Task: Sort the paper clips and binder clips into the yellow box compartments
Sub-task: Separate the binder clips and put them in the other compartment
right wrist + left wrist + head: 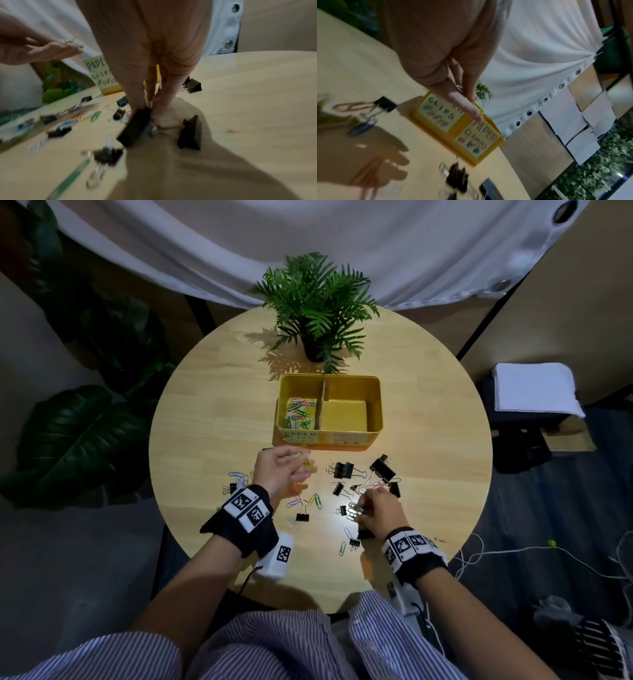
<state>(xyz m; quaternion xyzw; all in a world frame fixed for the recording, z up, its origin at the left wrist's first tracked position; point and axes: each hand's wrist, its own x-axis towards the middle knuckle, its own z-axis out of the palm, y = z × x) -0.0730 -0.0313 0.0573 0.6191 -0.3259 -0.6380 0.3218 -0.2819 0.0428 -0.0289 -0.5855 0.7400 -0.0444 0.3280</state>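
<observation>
The yellow box (pixel 375 405) stands mid-table, split by a cardboard divider (pixel 322 405). Its left compartment holds several coloured paper clips (pixel 299 414); the right one shows only bare yellow floor. My left hand (pixel 301 462) hovers just in front of the box and pinches a few paper clips (pixel 459 88). My right hand (pixel 361 510) is down on the table, its fingertips (pixel 161 108) pinching paper clips (pixel 356 510) among black binder clips (pixel 382 469). One binder clip (pixel 135 125) lies right against those fingers. More loose paper clips (pixel 315 501) lie between the hands.
A potted fern (pixel 318 309) stands behind the box. The round wooden table (pixel 212 392) ends close to my body. The box front bears two labels (pixel 458 129). More clips (pixel 236 477) lie left of my left wrist. Cables (pixel 513 553) run off to the right.
</observation>
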